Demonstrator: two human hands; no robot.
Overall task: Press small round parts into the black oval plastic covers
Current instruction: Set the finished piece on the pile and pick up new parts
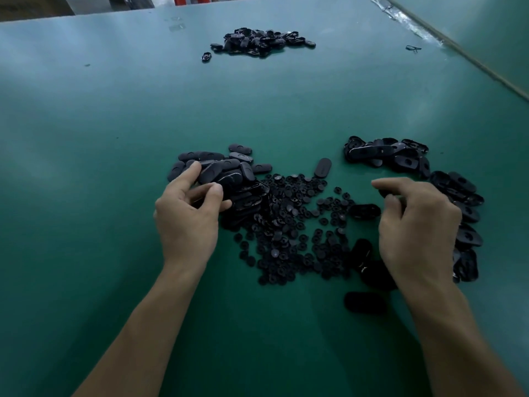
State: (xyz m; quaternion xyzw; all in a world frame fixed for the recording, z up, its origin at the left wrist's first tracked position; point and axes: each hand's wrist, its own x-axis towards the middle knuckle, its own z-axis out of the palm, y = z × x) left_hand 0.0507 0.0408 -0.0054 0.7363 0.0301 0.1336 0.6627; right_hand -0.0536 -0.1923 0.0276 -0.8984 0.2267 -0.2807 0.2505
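- Hundreds of small round parts [292, 224] lie loose in a heap in the middle of the bench [114, 138], between the two hands. A supply that large suggests most of the pressing is still to do.
- One heap of black oval covers [229, 167] sits on the left of the round parts and touches them. Most of these covers lie smooth side up.
- The left hand [187, 213] rests on this heap, with thumb and fingers curled round an oval cover [211, 179] on its near side.
- A second run of covers [400, 156] lies toward the right edge of the bench and bends back toward the near edge. Many of these lie hollow side up, but the view is too dark to show whether round parts are seated in them.
- The right hand [418, 222] hovers just beside this run with the forefinger out and the other fingers bent. Something dark shows between thumb and forefinger, and I cannot tell whether it is gripped.
- A single cover [365, 211] lies just left of the right hand, and another [323, 167] lies alone beyond the round parts.
- A third pile of covers [263, 41] lies well apart, toward the far edge. It may be finished work, though that is only a guess.
- The step in hand looks like picking up the next cover.
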